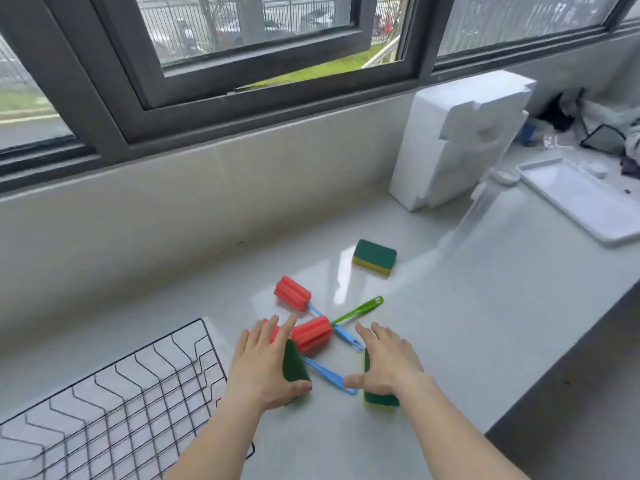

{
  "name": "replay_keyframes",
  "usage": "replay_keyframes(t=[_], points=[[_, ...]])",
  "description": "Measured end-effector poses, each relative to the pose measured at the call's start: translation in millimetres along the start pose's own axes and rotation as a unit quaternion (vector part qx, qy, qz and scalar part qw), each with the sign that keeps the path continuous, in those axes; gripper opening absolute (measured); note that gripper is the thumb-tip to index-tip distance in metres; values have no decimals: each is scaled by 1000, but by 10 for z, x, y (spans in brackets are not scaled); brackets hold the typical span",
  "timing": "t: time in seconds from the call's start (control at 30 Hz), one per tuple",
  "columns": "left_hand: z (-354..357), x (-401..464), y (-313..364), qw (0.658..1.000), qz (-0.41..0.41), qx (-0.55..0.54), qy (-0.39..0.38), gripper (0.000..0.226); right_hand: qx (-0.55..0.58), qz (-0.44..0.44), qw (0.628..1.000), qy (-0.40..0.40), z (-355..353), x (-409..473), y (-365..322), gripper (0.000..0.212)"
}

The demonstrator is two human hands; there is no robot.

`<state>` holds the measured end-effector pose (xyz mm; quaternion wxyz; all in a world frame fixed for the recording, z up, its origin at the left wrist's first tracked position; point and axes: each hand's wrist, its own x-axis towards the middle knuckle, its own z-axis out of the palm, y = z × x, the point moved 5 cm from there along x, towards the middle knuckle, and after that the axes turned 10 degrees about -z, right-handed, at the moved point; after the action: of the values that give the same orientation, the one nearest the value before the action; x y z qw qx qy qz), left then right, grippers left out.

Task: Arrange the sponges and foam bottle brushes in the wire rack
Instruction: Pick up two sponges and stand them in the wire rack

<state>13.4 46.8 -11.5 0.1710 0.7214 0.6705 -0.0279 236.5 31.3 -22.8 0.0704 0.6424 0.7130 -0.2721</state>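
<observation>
My left hand [263, 365] lies over a green sponge [294, 367] that is tilted up on edge, with the thumb curled round its near end. My right hand [388, 362] rests palm-down on a second green-and-yellow sponge [381, 400], fingers spread and thumb out to the side. A third sponge [374, 257] lies further back on the counter. Between my hands lie three red foam bottle brushes: a far one [292, 293] with a blue handle, a middle one [311, 335] with a green handle, and one partly hidden under my left fingers [273, 332]. The black wire rack [114, 403] stands at the lower left.
The brush handles cross each other on the glossy grey counter [467, 323]. A white foam block [460, 140] leans against the wall at the back right, with a white tray [581, 199] and clutter beyond it. The counter's edge drops off at the right.
</observation>
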Motion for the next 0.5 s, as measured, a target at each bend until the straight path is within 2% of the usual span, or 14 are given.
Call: replay_keyframes(t=[0.03,0.17,0.3,0.5], points=[[60,-5,31,1000,1,8,-13,122,-7,1,1000,-11,43,0,30,115],[300,-29,82,999,-1,48,22,130,-52,6,998,-28,249,-17,142,123],[408,-50,131,996,2,73,51,135,-72,-2,997,12,352,-26,198,119],[421,-24,163,995,4,79,55,115,-36,-8,998,56,343,9,202,111]])
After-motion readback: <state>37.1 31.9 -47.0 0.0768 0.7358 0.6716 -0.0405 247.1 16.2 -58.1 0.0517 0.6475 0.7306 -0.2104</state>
